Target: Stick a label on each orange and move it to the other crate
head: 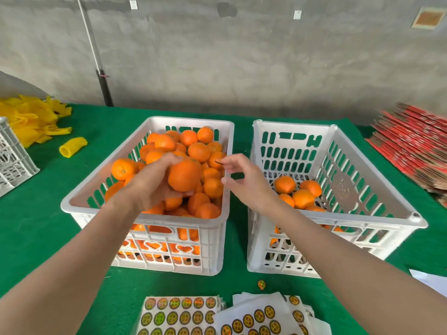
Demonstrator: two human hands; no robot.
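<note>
Sheets of round labels (180, 315) lie nearest on the green-covered table (36, 226), with a looser pile of part-used sheets (261, 317) overlapping them on the right; the print on the gold-and-black stickers is too small to read. One loose sticker (261, 284) sits on the cloth just in front of the crates. Both bare forearms reach forward from the bottom corners. The left hand (150, 182), fingers curled from above and thumb below, grips an orange (185, 175) raised just above the heaped fruit in the left crate (191, 220). The right hand (244, 177), over the rims where the two crates meet, pinches a single label (219, 162) between thumb and forefinger; the label is seen edge-on, close to the held orange but not touching it, and the other fingers hang loosely curled. The right crate (387, 221) holds only a few oranges (302, 198) on its floor. Yellow foam sleeves (31, 119) are heaped at far left, flat red cartons (411, 141) stacked at far right
</note>
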